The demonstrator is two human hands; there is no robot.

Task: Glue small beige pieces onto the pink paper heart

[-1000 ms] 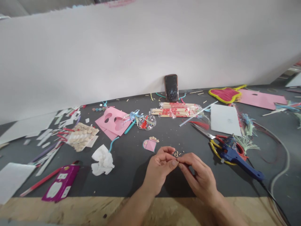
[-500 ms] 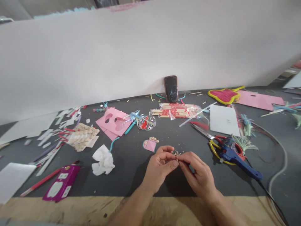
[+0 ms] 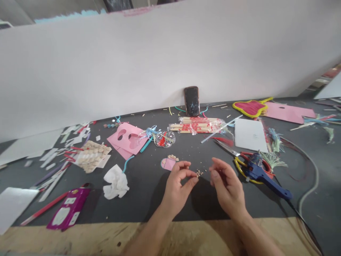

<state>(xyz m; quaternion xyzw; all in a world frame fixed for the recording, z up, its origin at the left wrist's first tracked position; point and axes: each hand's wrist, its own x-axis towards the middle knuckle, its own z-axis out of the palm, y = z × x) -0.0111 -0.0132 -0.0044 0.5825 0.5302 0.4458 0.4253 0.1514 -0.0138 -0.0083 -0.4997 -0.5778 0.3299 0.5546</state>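
My left hand is closed in a pinch of thumb and forefinger, and whatever lies between the tips is too small to make out. Just past those fingertips is a small pile of pale, bead-like grains on the dark tabletop. To the right of the pile my right hand hangs open, fingers apart and slightly curled. Behind the left hand lies a small pink heart-shaped piece with a pale blue edge. More pale grains sit along its upper right lobe.
A blue glue gun and scissors lie to the right. Bundled wooden sticks and a propped phone stand behind. Crumpled white tissue, pink cut paper and a purple packet are on the left.
My right hand has drawn away from the left to the right and its fingers have opened. The left hand has kept its pinch and stays near the pile.
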